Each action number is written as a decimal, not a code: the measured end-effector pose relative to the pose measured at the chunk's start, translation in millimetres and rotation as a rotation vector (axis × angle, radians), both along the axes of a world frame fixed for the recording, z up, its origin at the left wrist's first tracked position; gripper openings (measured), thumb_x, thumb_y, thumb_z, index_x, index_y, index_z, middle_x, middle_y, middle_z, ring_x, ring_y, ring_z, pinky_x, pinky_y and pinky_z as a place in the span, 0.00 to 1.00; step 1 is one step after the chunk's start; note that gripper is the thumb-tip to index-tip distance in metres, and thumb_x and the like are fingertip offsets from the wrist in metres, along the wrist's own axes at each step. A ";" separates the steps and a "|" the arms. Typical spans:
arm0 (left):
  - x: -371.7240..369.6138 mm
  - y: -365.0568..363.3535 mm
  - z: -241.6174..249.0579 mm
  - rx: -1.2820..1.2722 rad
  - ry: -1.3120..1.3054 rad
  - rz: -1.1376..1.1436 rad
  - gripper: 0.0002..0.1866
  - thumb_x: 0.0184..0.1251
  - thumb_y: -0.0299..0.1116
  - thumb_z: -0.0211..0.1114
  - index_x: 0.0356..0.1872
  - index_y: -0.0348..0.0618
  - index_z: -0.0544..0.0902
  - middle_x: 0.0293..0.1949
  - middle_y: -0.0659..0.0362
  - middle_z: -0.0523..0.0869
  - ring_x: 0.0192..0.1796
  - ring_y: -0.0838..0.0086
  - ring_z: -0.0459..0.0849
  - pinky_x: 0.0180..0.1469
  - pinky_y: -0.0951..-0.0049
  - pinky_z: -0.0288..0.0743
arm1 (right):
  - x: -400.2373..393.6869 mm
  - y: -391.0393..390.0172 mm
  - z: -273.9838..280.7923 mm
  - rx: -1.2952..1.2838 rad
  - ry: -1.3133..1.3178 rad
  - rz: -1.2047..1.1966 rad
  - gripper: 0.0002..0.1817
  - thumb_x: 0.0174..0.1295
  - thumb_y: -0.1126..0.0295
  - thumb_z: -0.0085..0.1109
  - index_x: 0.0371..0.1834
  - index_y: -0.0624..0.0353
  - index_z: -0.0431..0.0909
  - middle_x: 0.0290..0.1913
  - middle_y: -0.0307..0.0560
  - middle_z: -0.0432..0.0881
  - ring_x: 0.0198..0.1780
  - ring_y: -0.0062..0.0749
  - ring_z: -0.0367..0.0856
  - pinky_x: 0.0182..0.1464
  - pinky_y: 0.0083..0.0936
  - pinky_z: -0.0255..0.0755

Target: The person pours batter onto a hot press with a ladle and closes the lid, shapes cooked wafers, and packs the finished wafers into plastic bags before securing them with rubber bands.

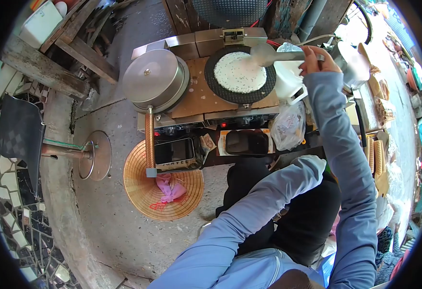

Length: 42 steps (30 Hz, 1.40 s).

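My right hand (317, 60) is wrapped around the handle of a metal ladle (290, 56). The ladle's blurred bowl is over the right edge of a round layer of white, dark-speckled batter (235, 74). That batter lies on a black round griddle plate with a grid pattern (215, 91). My left arm crosses above my lap, and my left hand (313, 166) ends in pale fabric near my right forearm; its fingers are hidden. Left of the griddle, a round metal lidded pan (148, 77) stands on the other burner, its long copper-coloured handle (149, 139) pointing toward me.
Two phones, one dark-screened (174, 151) and one on a box (247, 142), lie before the stove (199, 72). A woven conical hat (138, 192) holds a pink bag. A white jug (288, 79) and a clear plastic bag (288, 125) stand right. A stool (23, 139) is left.
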<state>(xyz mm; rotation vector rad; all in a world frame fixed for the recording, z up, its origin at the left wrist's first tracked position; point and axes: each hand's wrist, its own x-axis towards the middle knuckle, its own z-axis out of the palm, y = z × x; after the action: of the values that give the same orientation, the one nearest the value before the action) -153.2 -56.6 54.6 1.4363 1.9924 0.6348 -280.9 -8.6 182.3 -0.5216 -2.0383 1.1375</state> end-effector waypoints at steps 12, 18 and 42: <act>-1.4 -11.3 1.1 0.252 -0.071 0.067 0.09 0.53 0.33 0.53 0.33 0.41 0.76 0.32 0.47 0.82 0.39 0.56 0.81 0.43 0.60 0.73 | -1.2 135.5 -19.1 -1.136 0.088 0.159 0.13 0.64 0.60 0.41 0.32 0.57 0.67 0.19 0.35 0.64 0.18 0.22 0.61 0.17 0.21 0.55; -5.7 -11.6 -10.0 0.394 0.269 -0.157 0.09 0.52 0.33 0.57 0.33 0.42 0.78 0.30 0.53 0.78 0.35 0.64 0.78 0.36 0.65 0.71 | 56.3 70.3 6.2 -0.016 -0.115 -0.305 0.06 0.58 0.66 0.55 0.36 0.52 0.77 0.27 0.46 0.81 0.29 0.30 0.80 0.33 0.25 0.72; 83.2 -29.4 -46.5 0.189 -0.118 -0.280 0.16 0.62 0.39 0.53 0.44 0.38 0.77 0.36 0.53 0.81 0.41 0.71 0.79 0.44 0.77 0.70 | 349.3 -19.2 -122.7 0.244 -1.322 -0.097 0.16 0.51 0.60 0.55 0.34 0.60 0.81 0.36 0.55 0.80 0.36 0.46 0.79 0.44 0.35 0.72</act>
<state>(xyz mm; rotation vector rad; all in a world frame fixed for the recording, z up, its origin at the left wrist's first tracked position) -70.0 -85.9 8.1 1.7090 1.6368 0.7785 68.4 -27.8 59.6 -1.4834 -3.0949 0.4046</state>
